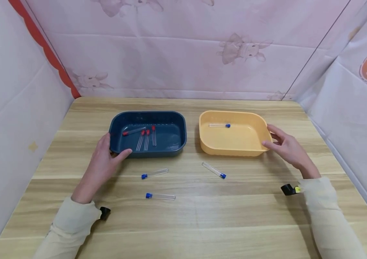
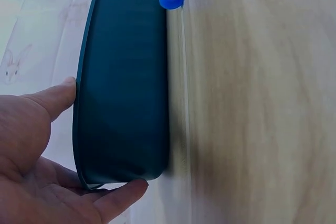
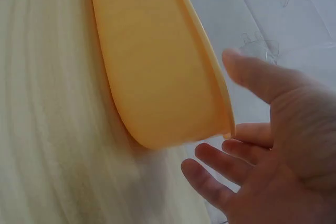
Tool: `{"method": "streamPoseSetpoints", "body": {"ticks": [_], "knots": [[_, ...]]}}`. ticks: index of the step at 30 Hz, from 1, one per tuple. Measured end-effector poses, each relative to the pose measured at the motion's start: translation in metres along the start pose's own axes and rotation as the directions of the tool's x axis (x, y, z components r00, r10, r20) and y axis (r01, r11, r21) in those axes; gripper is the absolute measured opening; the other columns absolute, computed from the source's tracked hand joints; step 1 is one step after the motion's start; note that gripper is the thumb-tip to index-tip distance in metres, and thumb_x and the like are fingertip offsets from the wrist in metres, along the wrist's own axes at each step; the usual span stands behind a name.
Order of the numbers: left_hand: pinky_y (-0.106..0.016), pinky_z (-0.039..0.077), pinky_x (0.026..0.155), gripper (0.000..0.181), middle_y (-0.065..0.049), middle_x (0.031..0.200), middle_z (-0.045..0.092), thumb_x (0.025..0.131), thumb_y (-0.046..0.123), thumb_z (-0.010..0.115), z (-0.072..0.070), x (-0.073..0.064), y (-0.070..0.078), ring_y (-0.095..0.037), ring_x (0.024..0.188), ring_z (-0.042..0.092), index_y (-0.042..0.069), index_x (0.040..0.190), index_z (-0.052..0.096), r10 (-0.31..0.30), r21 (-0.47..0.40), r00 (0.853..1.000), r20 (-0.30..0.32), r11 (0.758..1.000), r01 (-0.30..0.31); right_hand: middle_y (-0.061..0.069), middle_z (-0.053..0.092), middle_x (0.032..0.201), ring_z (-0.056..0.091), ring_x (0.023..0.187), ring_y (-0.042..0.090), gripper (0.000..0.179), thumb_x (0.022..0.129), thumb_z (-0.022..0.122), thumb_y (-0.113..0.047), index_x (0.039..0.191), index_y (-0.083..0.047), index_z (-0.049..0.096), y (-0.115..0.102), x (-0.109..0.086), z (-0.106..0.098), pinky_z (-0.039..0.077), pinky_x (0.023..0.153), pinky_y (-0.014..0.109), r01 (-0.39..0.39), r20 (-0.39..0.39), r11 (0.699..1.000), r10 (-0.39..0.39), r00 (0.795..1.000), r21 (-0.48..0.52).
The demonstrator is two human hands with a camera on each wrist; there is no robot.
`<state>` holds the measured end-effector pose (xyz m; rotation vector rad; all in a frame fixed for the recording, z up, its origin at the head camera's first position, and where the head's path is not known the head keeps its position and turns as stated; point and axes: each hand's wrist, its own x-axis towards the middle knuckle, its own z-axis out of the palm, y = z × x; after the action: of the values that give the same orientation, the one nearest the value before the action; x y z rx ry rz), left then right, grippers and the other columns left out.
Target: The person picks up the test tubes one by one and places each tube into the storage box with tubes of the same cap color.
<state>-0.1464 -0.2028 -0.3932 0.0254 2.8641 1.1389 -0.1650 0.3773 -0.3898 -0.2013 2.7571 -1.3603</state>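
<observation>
My left hand [image 1: 102, 158] holds the near left corner of a dark blue plastic basket [image 1: 157, 154]. Its thumb [image 2: 65, 93] lies against the rim, with fingers along the end wall. Several clear tubes with red caps [image 1: 147, 132] lie inside that basket. At the right end of a yellow basket [image 1: 232, 151], my right hand [image 1: 287, 145] is spread with loosely bent fingers; the right wrist view shows its thumb [image 3: 247, 69] apart from the rim. One blue-capped tube [image 1: 219, 125] lies in the yellow basket.
Three more blue-capped tubes lie on the wooden table in front of the baskets: one [image 1: 155, 173] near the dark blue basket, another [image 1: 161, 196] closer to me, a third [image 1: 214, 170] by the yellow basket. Printed cloth walls [image 1: 183, 64] enclose the back and sides.
</observation>
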Motion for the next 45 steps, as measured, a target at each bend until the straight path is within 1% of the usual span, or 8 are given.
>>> {"method": "streamPoseSetpoints", "body": {"ticks": [7,14,18,22,27,33,41,45], "knots": [[-0.070,0.029,0.113,0.101,-0.033,0.166,0.007,0.102,0.051,0.061,0.002,-0.003,-0.001,-0.054,0.147,0.022,-0.004,0.163,0.002,0.004,-0.009,1.000,-0.018,1.000,-0.004,0.023,0.027,0.166,0.046,0.137,0.046,0.091,0.093,0.079,-0.010,0.164,-0.002,0.022,-0.004,-0.009,0.001,0.046,0.089,0.005,0.009,0.040,1.000,-0.009,0.999,0.007],[-0.069,0.028,0.113,0.099,-0.033,0.166,0.007,0.103,0.046,0.063,0.003,-0.006,-0.001,-0.053,0.149,0.020,-0.006,0.162,0.003,0.008,-0.004,1.000,-0.018,1.000,-0.008,0.025,0.017,0.168,0.043,0.135,0.052,0.088,0.092,0.078,-0.005,0.158,0.012,0.023,-0.004,-0.015,0.003,0.044,0.090,0.004,0.069,0.039,0.997,-0.068,0.997,-0.017],[-0.070,0.027,0.114,0.099,-0.032,0.167,0.007,0.102,0.048,0.062,0.003,-0.010,0.002,-0.052,0.150,0.018,-0.005,0.163,0.005,-0.004,0.010,0.999,-0.036,1.000,0.004,0.025,0.017,0.168,0.046,0.132,0.052,0.085,0.092,0.078,-0.003,0.157,0.014,0.025,-0.004,-0.016,0.004,0.045,0.089,0.004,0.079,0.030,0.997,-0.079,0.996,-0.020],[-0.069,0.027,0.114,0.095,-0.031,0.167,0.010,0.103,0.045,0.063,0.003,-0.018,0.008,-0.050,0.151,0.018,-0.005,0.163,0.009,0.023,0.016,0.996,-0.081,1.000,-0.022,0.024,0.018,0.168,0.048,0.131,0.051,0.084,0.093,0.077,-0.003,0.157,0.013,0.025,-0.004,-0.017,0.004,0.046,0.089,0.004,0.078,0.022,0.997,-0.078,0.997,-0.020],[-0.067,0.029,0.115,0.084,-0.029,0.166,0.019,0.102,0.033,0.068,0.005,-0.029,0.015,-0.047,0.150,0.023,-0.004,0.162,0.021,0.090,0.011,0.983,-0.157,0.996,-0.089,0.024,0.018,0.168,0.047,0.132,0.050,0.084,0.094,0.077,-0.005,0.158,0.011,0.024,-0.003,-0.017,0.005,0.045,0.090,0.004,0.069,0.019,0.998,-0.069,0.997,-0.009],[-0.065,0.034,0.114,0.071,-0.028,0.159,0.033,0.099,0.022,0.073,0.010,-0.043,0.023,-0.046,0.144,0.032,-0.004,0.156,0.038,0.164,-0.002,0.957,-0.239,0.986,-0.169,0.023,0.020,0.168,0.047,0.133,0.048,0.086,0.094,0.077,-0.006,0.160,0.006,0.024,-0.002,-0.017,0.006,0.045,0.091,0.005,0.056,0.012,0.998,-0.056,0.998,0.000],[-0.065,0.037,0.112,0.063,-0.026,0.153,0.043,0.096,0.014,0.075,0.019,-0.058,0.033,-0.045,0.141,0.039,-0.002,0.151,0.047,0.257,0.002,0.953,-0.162,0.965,-0.261,0.022,0.020,0.169,0.047,0.134,0.049,0.088,0.093,0.077,-0.005,0.163,0.001,0.022,-0.001,-0.014,0.006,0.046,0.090,0.005,0.035,0.006,0.999,-0.035,0.999,0.022],[-0.064,0.039,0.111,0.061,-0.022,0.153,0.045,0.096,0.014,0.076,0.024,-0.064,0.035,-0.042,0.141,0.041,0.000,0.149,0.050,0.266,0.013,0.959,-0.094,0.964,-0.266,0.020,0.019,0.169,0.046,0.135,0.049,0.089,0.093,0.078,-0.006,0.163,0.000,0.023,-0.001,-0.014,0.006,0.046,0.091,0.005,0.034,0.003,0.999,-0.034,0.999,0.021]]}}
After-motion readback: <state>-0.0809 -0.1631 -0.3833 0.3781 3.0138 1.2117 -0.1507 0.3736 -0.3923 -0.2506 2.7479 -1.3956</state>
